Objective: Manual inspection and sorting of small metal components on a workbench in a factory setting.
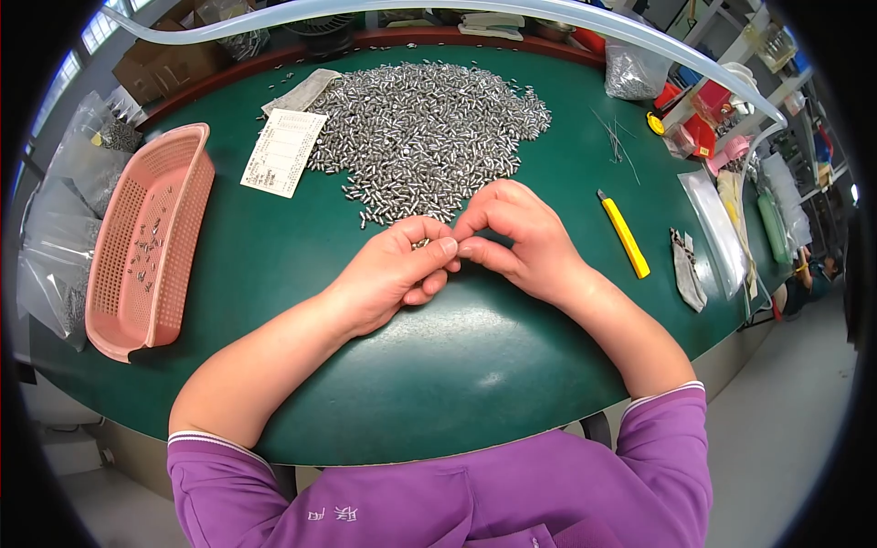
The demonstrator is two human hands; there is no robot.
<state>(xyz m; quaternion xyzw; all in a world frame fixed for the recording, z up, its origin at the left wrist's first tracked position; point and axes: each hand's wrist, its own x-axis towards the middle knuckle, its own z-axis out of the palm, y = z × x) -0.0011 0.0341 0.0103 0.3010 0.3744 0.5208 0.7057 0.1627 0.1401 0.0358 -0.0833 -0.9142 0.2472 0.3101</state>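
Left hand (388, 274) cups a few parts (420, 244), right hand (521, 237) meeting its fingertips, hold too hidden to tell; both just nearside of the pile (420, 137), likely for easy reach. Knife (624, 237) lies right of it, presumably handy.

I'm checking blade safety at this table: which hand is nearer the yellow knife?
Right. The right hand is to the left of the yellow knife, with green tabletop showing between them; the left hand is farther left, beyond the right hand.
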